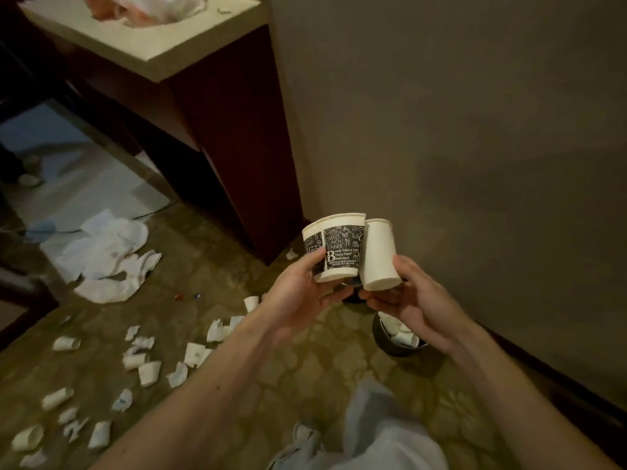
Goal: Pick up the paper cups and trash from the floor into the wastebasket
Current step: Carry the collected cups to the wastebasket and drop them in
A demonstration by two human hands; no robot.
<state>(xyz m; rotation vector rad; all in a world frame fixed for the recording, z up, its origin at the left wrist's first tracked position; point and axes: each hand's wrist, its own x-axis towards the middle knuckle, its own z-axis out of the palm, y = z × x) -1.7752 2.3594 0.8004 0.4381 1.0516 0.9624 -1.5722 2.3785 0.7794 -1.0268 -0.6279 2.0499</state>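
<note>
Your L hand [298, 293] grips printed cup [341, 249], your R hand [419, 300] holds plain cup [378, 256] just beside it, wastebasket [381, 335] under R hand, crushed cups [149, 373] on floor left of L hand.

Dim, warm indoor light, brightest on the countertop [176, 52] at upper left and the pale floor [101, 178] at left, with soft shadows on the wall [475, 130] at right, slight motion blur throughout, and wide-angle bending of lines toward the frame edges.
</note>
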